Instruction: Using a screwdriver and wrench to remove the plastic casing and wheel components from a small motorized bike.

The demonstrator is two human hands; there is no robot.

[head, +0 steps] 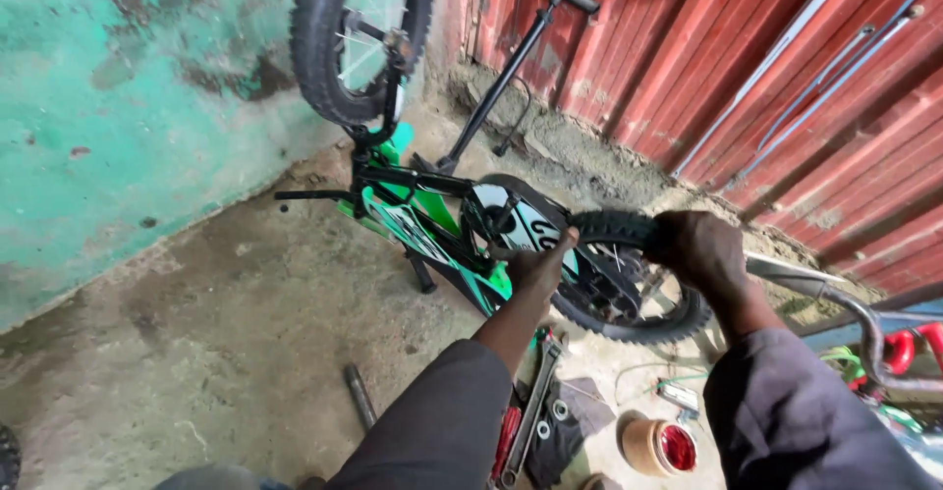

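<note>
While inverted, green bicycle [422, 220] shows knobby black tyre [614, 227].

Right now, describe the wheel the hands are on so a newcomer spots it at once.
Find the small green bicycle lying upside down beside the turquoise wall. Its near wheel, knobby black tyre, is gripped on top by the right hand, the left hand beside it. The other wheel sticks up untouched.
</note>
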